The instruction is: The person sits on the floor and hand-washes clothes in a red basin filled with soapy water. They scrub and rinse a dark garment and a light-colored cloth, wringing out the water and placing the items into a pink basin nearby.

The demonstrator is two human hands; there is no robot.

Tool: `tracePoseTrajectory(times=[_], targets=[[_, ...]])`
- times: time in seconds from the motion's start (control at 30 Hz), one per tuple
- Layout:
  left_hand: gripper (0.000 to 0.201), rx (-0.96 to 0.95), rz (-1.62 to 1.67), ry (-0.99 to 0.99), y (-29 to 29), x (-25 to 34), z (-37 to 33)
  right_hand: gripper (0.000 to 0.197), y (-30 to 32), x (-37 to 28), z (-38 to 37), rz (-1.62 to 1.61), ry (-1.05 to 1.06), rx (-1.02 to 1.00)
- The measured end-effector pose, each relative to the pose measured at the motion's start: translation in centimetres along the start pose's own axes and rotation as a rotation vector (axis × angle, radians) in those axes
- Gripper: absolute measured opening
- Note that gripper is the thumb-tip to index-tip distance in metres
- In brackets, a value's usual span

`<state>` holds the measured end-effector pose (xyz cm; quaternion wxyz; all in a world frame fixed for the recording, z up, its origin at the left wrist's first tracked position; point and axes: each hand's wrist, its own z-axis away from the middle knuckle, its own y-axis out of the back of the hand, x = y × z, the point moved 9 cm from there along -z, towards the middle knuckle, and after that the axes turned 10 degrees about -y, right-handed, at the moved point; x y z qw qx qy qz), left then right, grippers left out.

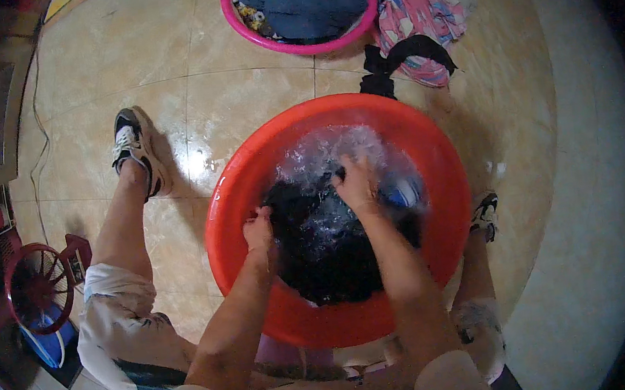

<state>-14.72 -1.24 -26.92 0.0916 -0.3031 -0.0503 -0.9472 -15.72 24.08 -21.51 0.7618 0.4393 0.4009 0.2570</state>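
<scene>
A large red plastic basin (226, 227) stands on the floor between my legs. Black cloth (327, 266) lies wet inside it, in water (334, 147) that foams and splashes toward the far side. At the basin's left inner side, my left hand (258, 232) is closed on the edge of the black cloth. Farther in, my right hand (360, 188) has its thumb and fingers closed around a dark bit of the same cloth, partly blurred by the splash. A blue and white item (405, 193) shows in the water right of my right hand.
Beyond the basin stands a pink tub (306, 46) heaped with dark blue cloth (300, 2). Pink patterned cloth (421, 12) and a black piece (419, 48) lie on the tiles beside it. A dark red fan-like frame (40, 288) stands at the left. The tiles (198, 157) look wet.
</scene>
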Motion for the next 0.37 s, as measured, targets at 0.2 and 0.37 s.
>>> tracePoseTrajectory(times=[0.2, 0.37], targets=[[0.059, -0.569, 0.526, 0.127, -8.4, 4.9, 4.4, 0.022, 6.0, -11.6, 8.5, -0.446, 0.31, -0.086], [0.076, -0.766, 0.379, -0.036, -10.0, 4.5, 5.9, 0.033, 11.7, -15.7, 13.3, -0.57, 0.435, -0.144]])
